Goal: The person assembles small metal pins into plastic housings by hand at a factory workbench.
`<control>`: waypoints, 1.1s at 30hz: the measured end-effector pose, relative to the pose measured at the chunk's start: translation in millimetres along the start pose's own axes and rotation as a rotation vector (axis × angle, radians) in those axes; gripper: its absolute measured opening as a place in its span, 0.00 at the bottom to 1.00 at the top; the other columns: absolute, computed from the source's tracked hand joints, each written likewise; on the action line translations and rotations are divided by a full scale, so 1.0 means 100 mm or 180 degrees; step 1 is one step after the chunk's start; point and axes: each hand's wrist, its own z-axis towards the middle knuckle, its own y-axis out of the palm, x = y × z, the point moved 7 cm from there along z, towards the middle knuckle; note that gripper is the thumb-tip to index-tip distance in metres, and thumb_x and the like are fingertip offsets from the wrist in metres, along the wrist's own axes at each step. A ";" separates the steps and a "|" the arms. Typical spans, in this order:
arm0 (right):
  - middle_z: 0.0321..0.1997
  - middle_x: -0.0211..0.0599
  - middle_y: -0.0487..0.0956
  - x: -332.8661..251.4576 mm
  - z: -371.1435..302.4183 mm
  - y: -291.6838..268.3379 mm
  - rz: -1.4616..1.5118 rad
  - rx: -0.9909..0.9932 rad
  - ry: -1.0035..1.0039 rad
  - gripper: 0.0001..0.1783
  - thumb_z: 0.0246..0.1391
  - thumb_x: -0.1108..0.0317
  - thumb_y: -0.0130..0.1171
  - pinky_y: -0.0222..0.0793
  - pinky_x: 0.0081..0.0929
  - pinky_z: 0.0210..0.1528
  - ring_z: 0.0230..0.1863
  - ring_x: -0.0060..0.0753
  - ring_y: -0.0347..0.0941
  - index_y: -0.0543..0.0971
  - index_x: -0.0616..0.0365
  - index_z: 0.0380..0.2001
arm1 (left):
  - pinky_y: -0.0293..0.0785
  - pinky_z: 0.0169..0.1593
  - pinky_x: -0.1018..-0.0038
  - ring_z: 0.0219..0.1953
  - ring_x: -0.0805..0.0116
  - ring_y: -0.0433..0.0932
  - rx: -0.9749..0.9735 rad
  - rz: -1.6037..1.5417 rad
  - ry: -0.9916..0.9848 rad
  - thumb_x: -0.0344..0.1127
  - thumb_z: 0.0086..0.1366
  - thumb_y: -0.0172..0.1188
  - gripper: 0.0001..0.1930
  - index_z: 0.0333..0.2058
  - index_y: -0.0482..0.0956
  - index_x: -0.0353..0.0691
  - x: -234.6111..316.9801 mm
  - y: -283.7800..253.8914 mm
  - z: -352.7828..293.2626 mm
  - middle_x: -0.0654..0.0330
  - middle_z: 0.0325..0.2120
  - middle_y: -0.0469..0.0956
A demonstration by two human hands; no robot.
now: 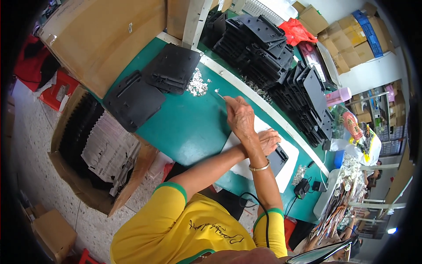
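Note:
My forearms cross over the green bench [189, 132]. My right hand [241, 115], on the arm with a bracelet, pinches a slim metal tool like tweezers [221, 96]. A tiny silvery piece [216, 90] shows at its tip, beside a pile of small silvery parts [198, 85]. Beneath the right forearm, my left hand [267, 141] is closed at the far end of a black plastic panel [277, 160], with its fingers curled and partly hidden. That panel lies on a white sheet [290, 163].
Stacked black panels [136, 101] sit at the bench's left, and more black panels [259, 48] fill the shelf behind a white rail [263, 103]. Another small pile of parts [300, 174] and a black adapter [302, 189] lie right. An open carton [123, 176] stands left below.

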 end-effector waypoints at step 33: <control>0.26 0.46 0.77 0.84 -2.07 -1.47 0.0320 0.1555 0.1644 0.10 0.51 0.79 0.56 0.70 0.31 0.29 0.25 0.42 0.75 0.81 0.63 0.38 | 0.77 0.35 0.81 0.30 0.75 0.79 -0.1022 -0.3043 -0.2138 0.30 0.63 0.60 0.12 0.44 0.79 0.32 0.17 -0.09 0.21 0.59 0.30 0.80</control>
